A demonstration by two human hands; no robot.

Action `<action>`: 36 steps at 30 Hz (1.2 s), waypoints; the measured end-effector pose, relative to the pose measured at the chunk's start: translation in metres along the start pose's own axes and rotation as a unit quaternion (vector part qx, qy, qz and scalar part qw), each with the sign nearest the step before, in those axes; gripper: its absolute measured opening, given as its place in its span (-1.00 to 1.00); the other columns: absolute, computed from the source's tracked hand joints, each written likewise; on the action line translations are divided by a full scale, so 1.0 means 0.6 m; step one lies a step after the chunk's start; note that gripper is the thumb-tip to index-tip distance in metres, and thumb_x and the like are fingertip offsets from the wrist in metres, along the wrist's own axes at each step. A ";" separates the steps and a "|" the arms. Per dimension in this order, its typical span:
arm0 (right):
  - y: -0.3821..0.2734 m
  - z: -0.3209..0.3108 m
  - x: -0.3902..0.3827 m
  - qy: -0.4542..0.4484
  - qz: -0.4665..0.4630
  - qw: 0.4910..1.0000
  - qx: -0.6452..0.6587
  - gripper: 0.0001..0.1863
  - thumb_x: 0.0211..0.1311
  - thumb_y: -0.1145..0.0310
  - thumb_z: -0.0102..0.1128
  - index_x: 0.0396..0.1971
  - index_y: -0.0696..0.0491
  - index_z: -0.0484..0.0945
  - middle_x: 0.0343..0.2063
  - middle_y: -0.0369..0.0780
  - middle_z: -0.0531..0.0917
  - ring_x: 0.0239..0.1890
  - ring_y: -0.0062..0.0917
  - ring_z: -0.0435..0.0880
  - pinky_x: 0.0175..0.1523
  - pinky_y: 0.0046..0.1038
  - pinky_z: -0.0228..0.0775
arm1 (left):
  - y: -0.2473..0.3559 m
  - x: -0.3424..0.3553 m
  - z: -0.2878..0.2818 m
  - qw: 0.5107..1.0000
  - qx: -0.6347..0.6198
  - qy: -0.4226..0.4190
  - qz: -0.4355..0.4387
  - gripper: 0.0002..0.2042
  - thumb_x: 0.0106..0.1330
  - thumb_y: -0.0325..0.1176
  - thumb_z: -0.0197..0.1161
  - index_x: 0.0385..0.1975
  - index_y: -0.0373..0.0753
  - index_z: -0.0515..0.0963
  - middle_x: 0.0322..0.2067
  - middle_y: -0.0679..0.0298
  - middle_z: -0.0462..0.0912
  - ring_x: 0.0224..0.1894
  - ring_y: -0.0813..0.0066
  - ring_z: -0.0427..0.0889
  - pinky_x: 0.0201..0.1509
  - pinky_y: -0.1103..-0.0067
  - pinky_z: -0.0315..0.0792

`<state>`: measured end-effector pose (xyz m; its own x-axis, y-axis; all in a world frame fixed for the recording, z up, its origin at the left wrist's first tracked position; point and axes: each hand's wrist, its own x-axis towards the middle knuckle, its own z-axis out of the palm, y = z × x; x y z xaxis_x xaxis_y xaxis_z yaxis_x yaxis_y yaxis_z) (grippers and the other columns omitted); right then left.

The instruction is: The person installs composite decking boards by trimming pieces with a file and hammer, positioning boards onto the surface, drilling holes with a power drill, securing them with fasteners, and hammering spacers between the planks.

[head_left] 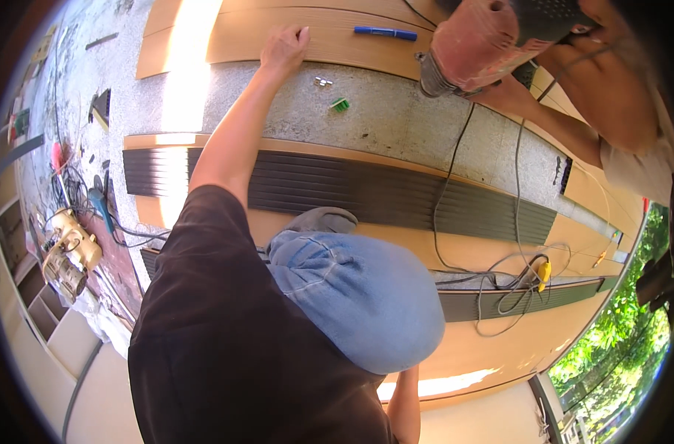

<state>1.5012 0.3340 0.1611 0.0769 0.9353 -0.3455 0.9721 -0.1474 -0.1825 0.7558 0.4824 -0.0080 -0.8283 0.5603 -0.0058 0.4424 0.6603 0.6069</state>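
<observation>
Close to the camera at the top right, both my hands hold a red power drill with a dark grip. My right hand is closed around the grip. My left hand supports the body from below, near the chuck. The drill's black cord hangs down over the panels. Below me a co-worker in a black shirt and a blue denim cap bends over. That person's hand is pressed flat on a tan wood panel.
A blue marker lies on the tan panel. Small screws and a green piece lie on the grey stone strip. A dark fluted panel, tangled cables with a yellow plug, and tools at the left.
</observation>
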 end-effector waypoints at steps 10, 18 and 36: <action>0.061 0.038 0.003 0.042 -0.123 0.991 -0.041 -0.58 0.34 0.11 0.25 -0.08 0.20 0.62 -0.03 0.08 0.65 -0.01 0.06 0.63 0.09 -0.01 0.48 | -0.027 0.038 0.062 0.971 0.128 0.179 0.092 -0.73 0.29 -0.04 0.20 -0.45 -0.03 0.74 -0.32 0.25 0.76 -0.18 0.08 0.67 -0.07 0.18 0.54; 0.041 0.032 -0.020 0.040 -0.081 0.994 -0.069 -0.60 0.39 0.12 0.20 -0.01 0.14 0.59 0.05 -0.01 0.61 0.06 -0.03 0.57 0.15 -0.06 0.35 | 0.005 0.014 0.041 0.970 0.160 0.164 0.083 -0.70 0.37 -0.10 0.17 -0.50 -0.12 0.67 -0.32 0.17 0.73 -0.12 0.08 0.66 -0.04 0.14 0.50; -0.018 0.014 -0.023 0.014 -0.027 0.998 -0.057 -0.61 0.43 0.14 0.15 0.02 0.15 0.56 0.12 -0.02 0.56 0.16 -0.05 0.46 0.29 -0.10 0.20 | 0.009 0.009 0.049 0.970 0.171 0.156 0.080 -0.70 0.40 -0.08 0.12 -0.43 -0.11 0.67 -0.24 0.15 0.72 -0.06 0.08 0.62 0.09 0.13 0.47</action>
<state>1.4880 0.3200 0.1598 0.0289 0.9496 -0.3121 0.9937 -0.0611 -0.0939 0.7637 0.5035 -0.0281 -0.7804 0.5257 0.3386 0.6171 0.7348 0.2815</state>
